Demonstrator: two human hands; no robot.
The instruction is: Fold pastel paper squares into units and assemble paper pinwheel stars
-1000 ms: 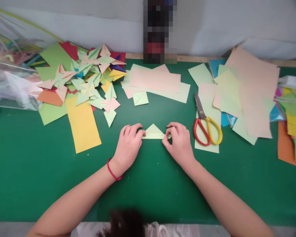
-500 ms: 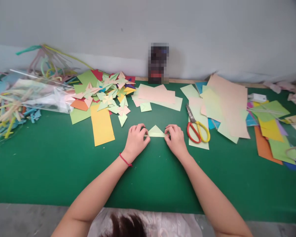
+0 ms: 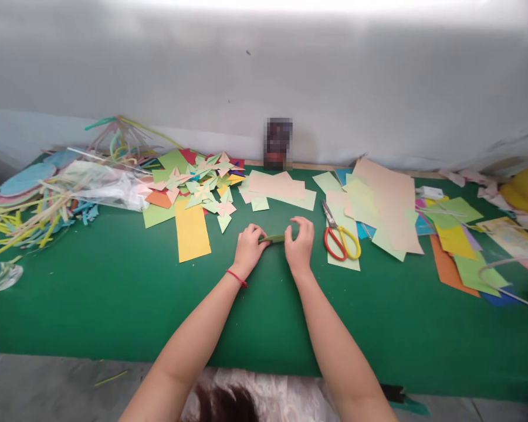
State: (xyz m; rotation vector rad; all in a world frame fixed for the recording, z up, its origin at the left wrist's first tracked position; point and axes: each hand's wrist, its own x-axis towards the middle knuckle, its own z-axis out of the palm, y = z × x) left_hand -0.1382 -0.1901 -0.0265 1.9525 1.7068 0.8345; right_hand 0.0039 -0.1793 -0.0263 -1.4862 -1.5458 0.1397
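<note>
Folded green paper (image 3: 274,238) has tipped up between table's (image 3: 264,328) near and far edges; left hand (image 3: 248,245) pinches one end; right hand (image 3: 300,243) curled, grip unclear.

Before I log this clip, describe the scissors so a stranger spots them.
On the green table, look just right of the right hand. The scissors lie across a pale sheet there. Unlike nearby papers, they have one red and one yellow handle.

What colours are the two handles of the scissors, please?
One handle is red, the other handle yellow; the head view shows both best.
</note>
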